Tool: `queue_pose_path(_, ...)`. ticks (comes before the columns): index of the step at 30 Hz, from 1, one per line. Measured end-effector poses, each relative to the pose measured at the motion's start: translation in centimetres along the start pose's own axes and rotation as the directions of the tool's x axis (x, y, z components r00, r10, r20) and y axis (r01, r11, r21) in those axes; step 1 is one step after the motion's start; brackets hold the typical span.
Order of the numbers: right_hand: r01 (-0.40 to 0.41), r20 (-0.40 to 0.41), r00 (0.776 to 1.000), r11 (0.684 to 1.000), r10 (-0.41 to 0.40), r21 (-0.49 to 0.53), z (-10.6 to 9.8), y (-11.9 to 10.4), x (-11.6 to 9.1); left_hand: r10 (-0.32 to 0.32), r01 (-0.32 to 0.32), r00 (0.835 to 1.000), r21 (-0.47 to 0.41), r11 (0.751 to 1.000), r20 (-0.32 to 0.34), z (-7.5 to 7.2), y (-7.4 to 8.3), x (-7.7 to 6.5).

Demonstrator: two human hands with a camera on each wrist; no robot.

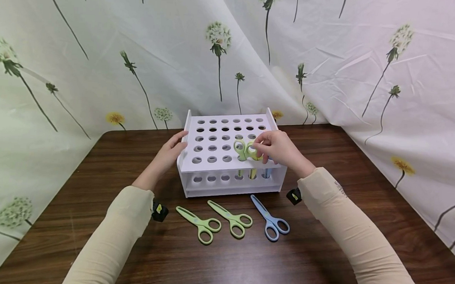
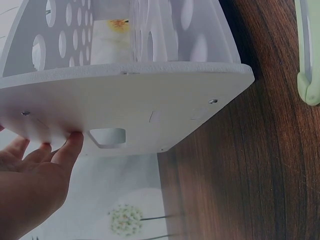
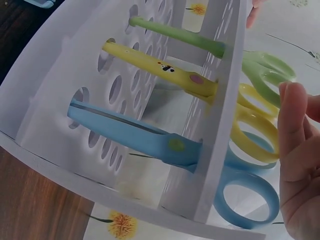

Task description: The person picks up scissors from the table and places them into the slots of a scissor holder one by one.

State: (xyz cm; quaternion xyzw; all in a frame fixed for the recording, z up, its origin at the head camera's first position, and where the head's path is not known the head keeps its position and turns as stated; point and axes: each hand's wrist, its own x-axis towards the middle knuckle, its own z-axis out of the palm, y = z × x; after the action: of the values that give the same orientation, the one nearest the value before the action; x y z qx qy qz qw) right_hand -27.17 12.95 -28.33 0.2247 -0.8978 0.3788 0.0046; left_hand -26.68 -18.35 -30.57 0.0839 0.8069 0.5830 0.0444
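A white rack (image 1: 207,164) with rows of round holes stands on the table. My left hand (image 1: 171,150) rests its fingertips against the rack's left side panel, as the left wrist view also shows. Over the front right corner, my right hand (image 1: 281,149) pinches a handle ring of the green scissors (image 3: 265,75), whose blades point down through the rack. Beside them, yellow scissors (image 3: 160,67) and blue scissors (image 3: 125,127) stand in neighbouring front-row holes, handles up. In the head view, the right hand partly hides the yellow and blue handles.
In front of the rack lie two green scissors, the left pair (image 1: 196,219) and the middle pair (image 1: 227,215), plus blue scissors (image 1: 267,217). They rest on a dark wooden table (image 1: 137,249). A flower-printed cloth (image 1: 170,49) hangs behind.
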Motion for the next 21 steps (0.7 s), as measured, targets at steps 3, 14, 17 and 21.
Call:
queue_pose_path(3,0.000,0.001,1.000,1.000,0.000,-0.009,0.2,0.0,0.0,0.004,-0.004,1.000,0.010,1.000,-0.006,-0.3,-1.3,0.9)
queue_pose_path(14,0.011,0.009,1.000,1.000,-0.011,-0.017,0.6,0.1,0.1,0.003,-0.002,1.000,0.036,0.999,-0.018,-0.5,-2.7,1.7)
queue_pose_path(17,-0.006,0.017,1.000,1.000,0.007,-0.014,0.7,0.2,0.1,0.005,-0.004,1.000,0.036,0.999,-0.014,-0.5,-2.7,1.7)
queue_pose_path(21,-0.024,0.028,0.999,1.000,0.025,-0.015,0.7,0.1,0.2,0.005,-0.005,1.000,0.039,0.999,-0.016,-0.5,-2.6,1.7)
